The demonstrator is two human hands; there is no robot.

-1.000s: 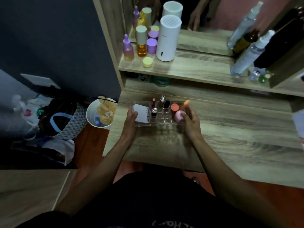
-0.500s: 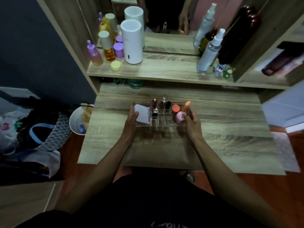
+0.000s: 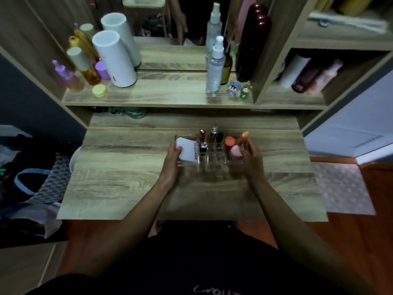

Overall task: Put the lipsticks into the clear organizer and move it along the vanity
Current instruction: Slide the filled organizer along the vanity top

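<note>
Lipsticks (image 3: 209,138) in red, bronze and black tubes stand upright in the clear acrylic organizer (image 3: 210,159), which sits on the wood-grain vanity top (image 3: 127,167), towards its back edge. Left hand (image 3: 171,161) clasps the organizer's left end, its thumb on a white packet (image 3: 187,151). Right hand (image 3: 251,160) grips the right end, fingers curled beside a pink sponge (image 3: 235,151).

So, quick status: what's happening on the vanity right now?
Left hand and right hand grip the clear organizer ends. Lipsticks loaded. Vanity top bare alongside.
</note>
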